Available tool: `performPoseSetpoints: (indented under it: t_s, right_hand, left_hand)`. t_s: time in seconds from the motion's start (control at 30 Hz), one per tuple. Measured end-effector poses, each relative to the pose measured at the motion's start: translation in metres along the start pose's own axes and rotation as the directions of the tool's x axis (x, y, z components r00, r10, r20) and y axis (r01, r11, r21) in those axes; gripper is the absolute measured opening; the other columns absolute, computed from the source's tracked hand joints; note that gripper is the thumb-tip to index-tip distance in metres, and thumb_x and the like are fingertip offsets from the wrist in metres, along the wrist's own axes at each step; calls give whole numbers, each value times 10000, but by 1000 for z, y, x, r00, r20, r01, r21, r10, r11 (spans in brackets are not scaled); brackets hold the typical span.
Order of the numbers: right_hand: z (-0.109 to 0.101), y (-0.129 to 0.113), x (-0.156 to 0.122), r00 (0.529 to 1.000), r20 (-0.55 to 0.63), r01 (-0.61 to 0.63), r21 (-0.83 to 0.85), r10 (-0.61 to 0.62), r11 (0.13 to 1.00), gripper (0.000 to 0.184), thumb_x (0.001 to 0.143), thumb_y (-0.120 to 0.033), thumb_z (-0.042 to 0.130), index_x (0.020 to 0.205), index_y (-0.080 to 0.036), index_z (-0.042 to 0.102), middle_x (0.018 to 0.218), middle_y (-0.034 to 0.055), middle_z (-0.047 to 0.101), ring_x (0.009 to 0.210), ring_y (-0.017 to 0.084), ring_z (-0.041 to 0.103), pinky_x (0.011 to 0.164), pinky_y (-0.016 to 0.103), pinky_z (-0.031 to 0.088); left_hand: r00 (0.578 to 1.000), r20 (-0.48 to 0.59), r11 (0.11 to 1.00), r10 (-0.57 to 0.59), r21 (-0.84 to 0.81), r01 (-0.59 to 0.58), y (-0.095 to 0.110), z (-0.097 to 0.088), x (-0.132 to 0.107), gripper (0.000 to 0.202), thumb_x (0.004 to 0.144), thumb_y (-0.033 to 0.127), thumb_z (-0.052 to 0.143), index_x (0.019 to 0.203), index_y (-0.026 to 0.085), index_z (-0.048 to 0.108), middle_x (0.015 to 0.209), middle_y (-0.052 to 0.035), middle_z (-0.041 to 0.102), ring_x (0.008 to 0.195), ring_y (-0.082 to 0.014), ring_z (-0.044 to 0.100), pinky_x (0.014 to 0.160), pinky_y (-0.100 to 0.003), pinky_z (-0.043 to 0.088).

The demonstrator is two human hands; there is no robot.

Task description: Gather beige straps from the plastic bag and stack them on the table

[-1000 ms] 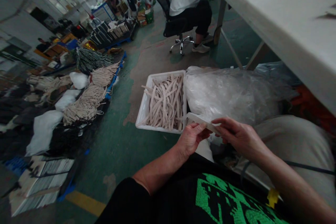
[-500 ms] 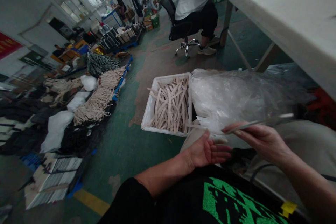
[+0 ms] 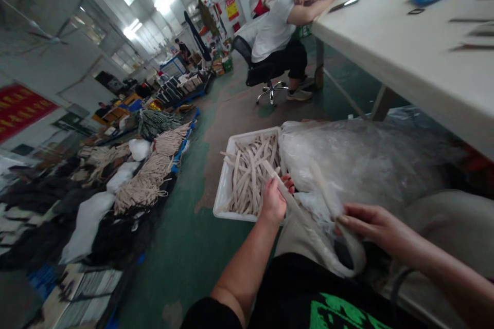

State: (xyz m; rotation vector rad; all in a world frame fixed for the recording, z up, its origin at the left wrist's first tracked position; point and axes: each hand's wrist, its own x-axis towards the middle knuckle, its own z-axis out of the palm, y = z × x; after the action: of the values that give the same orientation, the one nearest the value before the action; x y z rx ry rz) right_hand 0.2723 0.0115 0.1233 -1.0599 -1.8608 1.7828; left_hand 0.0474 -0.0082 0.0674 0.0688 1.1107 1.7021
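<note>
A long beige fabric strap (image 3: 306, 229) runs between my hands and hangs in a loop over my lap. My left hand (image 3: 275, 200) is closed around it beside the white tray (image 3: 224, 211), with one end reaching over the tray's contents. Many similar beige straps (image 3: 250, 177) lie tangled in that tray. On the right, my right hand (image 3: 372, 223) pinches the same strap between thumb and fingers. A blurred stretch of it sticks up beyond those fingertips, in front of clear plastic bags (image 3: 332, 146).
A white-topped table (image 3: 386, 36) with a knife (image 3: 345, 3) and cords on it stands at the upper right. A person (image 3: 272, 25) sits on an office chair (image 3: 260, 69) beside it. Bundles of straps (image 3: 141, 185) and white sacks (image 3: 87, 223) lie on the left.
My left hand has gone from open, palm up, to closed on the strap nearer the tray. My right hand has moved slightly down, and the strap now loops between both hands. The view has tilted up.
</note>
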Motion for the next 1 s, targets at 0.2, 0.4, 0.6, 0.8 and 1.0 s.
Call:
performPoseSetpoints:
  t_s: [0.2,0.4,0.6,0.8,1.0]
  right_hand:
    - [20,22,20,1000,17,-13,83,12,996,629,749,-800,606,696,-176,662,572,-31,536,505,105,435,481,228,373]
    - [17,25,17,998,-43,40,12,-40,999,591,784,-756,584,673,-180,656,564,-18,549,508,130,494,483,252,418]
    - [-5,-6,4,929,-300,213,-41,-216,976,535,777,-672,693,1036,-204,730,645,-9,625,502,125,523,474,238,436]
    - [1,-12,-6,961,-249,125,13,-118,992,646,745,-825,622,631,-192,679,486,-5,490,452,110,414,408,231,323]
    - [-2,11,-3,896,-434,-6,211,99,978,716,489,-873,748,611,-169,704,445,-18,439,434,106,365,399,255,280]
  left_hand:
    - [956,271,980,-116,185,67,-37,33,-50,534,739,643,707,942,150,696,890,-99,734,904,-250,706,847,-358,524]
    - [928,372,891,12,416,-178,-35,33,-61,535,822,677,646,962,167,723,915,-71,728,879,-209,657,853,-305,486]
    - [804,590,562,-75,691,-455,34,51,-67,308,908,483,621,809,217,739,802,-44,704,813,-193,610,879,-263,420]
    - [713,593,514,-375,773,-373,21,40,-78,203,891,393,634,827,246,759,874,-43,733,902,-218,654,924,-268,420]
    - [704,457,172,-544,882,-440,8,6,-69,207,936,337,544,886,218,706,925,-15,714,963,-196,647,945,-300,455]
